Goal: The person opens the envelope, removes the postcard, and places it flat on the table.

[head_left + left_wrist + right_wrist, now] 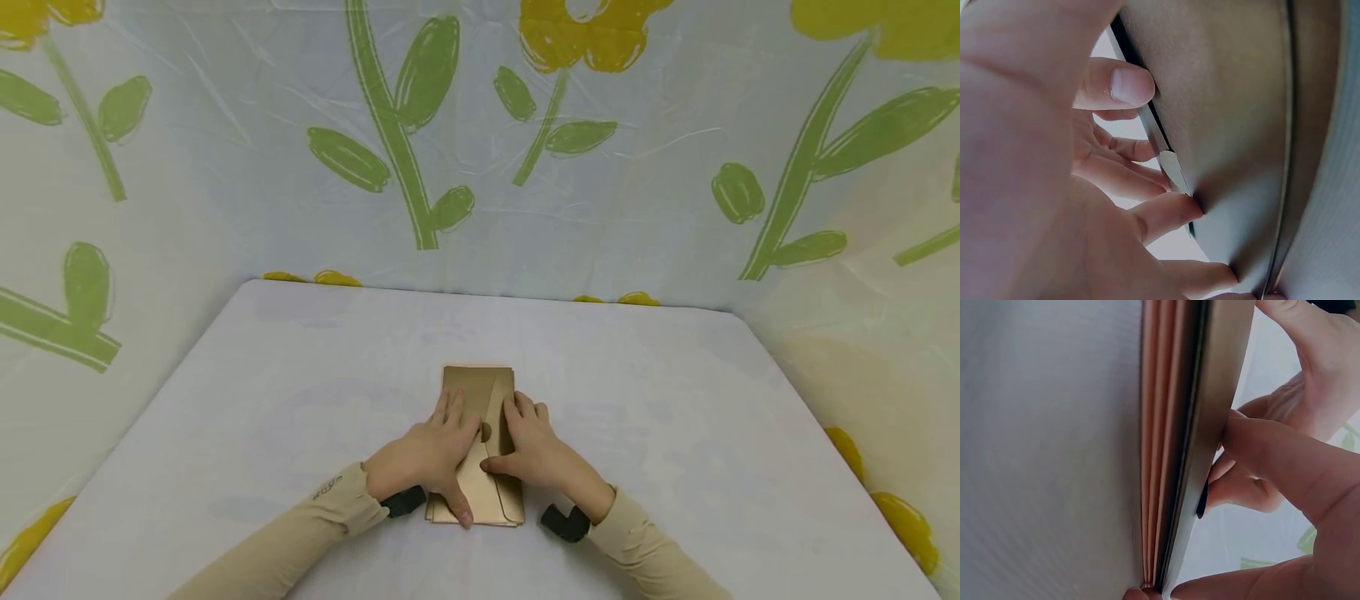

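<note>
A stack of gold envelopes (472, 382) lies on the table, its long side pointing away from me. The top envelope has a flap with a small round seal (486, 432) near its middle. My left hand (429, 452) rests across the left part of it, fingers stretched forward and thumb near the front edge. Along the right edge lie the fingers of my right hand (538, 452), while its thumb presses the top face close to the seal. In the right wrist view, several coppery layers (1159, 412) show at the stack's side, with fingertips right at its edge.
The white table (315, 358) has rounded far corners. A cloth backdrop (645, 208) printed with yellow flowers and green leaves hangs behind it and down both sides. Dark wrist-worn devices (566, 523) sit at both beige sleeves (637, 542).
</note>
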### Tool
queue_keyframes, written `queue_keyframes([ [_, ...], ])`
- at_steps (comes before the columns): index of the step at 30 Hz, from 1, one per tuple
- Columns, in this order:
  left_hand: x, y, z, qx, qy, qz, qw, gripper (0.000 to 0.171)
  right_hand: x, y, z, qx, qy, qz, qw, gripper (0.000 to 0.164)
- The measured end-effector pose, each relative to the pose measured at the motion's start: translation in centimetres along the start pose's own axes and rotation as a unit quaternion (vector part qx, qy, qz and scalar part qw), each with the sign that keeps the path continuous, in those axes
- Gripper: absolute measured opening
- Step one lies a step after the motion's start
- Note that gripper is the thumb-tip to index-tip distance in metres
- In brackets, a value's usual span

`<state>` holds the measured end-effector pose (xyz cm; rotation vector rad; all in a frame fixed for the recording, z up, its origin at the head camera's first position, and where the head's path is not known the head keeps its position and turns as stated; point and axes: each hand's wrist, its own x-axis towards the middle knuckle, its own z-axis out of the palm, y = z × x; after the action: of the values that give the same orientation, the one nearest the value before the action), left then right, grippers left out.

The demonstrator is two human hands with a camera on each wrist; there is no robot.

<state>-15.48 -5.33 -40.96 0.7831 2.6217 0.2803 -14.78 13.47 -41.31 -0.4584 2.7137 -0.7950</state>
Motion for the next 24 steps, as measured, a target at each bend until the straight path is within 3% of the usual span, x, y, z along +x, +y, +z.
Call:
queue_keyframes([
  [24,-0.09,0.18,-0.24,0.004,-0.01,0.001,0.9999,0.136,0.08,0.01,-0.25,0.008,-0.007,-0.002,1.0,0.099],
])
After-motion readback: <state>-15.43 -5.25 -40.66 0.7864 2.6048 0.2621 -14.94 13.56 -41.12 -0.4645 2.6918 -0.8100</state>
